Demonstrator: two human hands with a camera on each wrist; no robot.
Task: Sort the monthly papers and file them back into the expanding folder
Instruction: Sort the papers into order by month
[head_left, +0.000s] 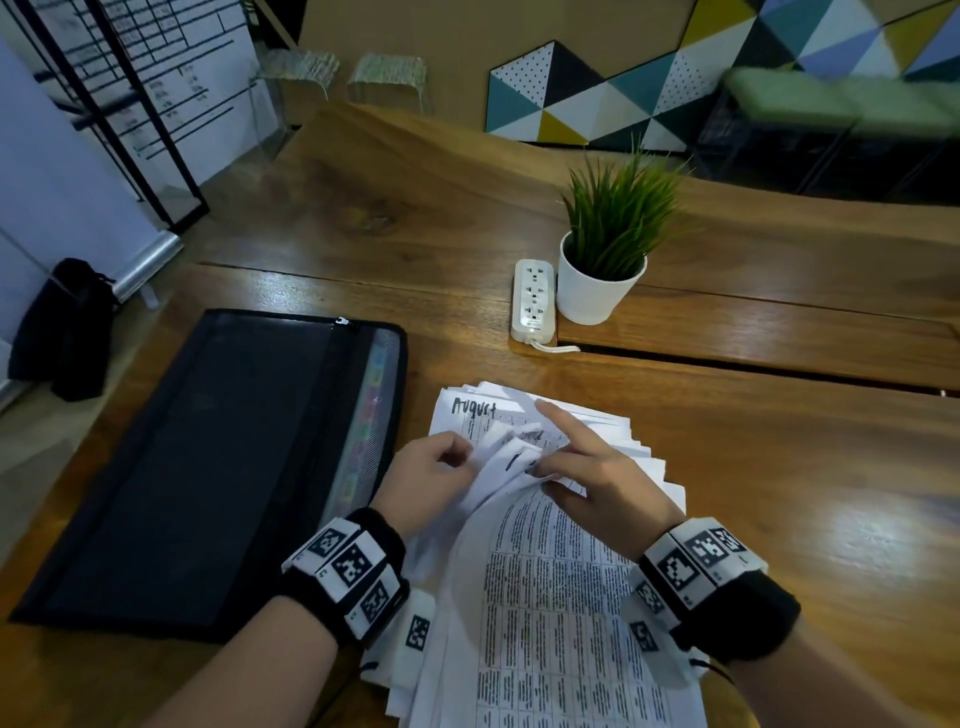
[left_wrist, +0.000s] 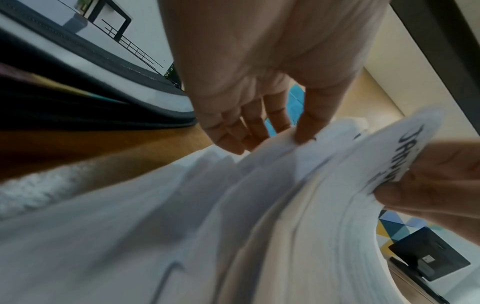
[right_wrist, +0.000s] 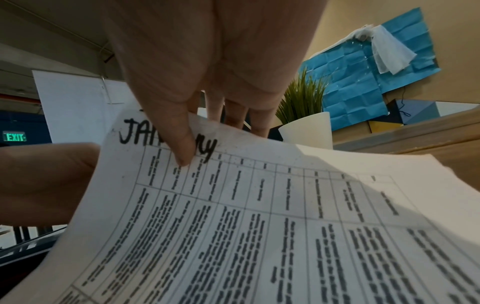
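Observation:
A stack of white printed papers (head_left: 561, 597) lies on the wooden table in front of me, with a sheet headed "August" (head_left: 475, 408) at the far end. My left hand (head_left: 431, 478) pinches the lifted top edges of several sheets (left_wrist: 285, 148). My right hand (head_left: 587, 467) pinches the curled-up top sheet, its index finger stretched out. In the right wrist view that sheet is a table headed "January" (right_wrist: 233, 205), thumb (right_wrist: 179, 144) on the heading. The black expanding folder (head_left: 208, 467) lies flat to the left of the papers, coloured tabs showing along its right edge.
A white pot with a green plant (head_left: 602, 280) and a white power strip (head_left: 532, 301) stand behind the papers. A groove runs across the table (head_left: 779, 467) at the right. A black bag (head_left: 62, 327) sits on the floor at the left.

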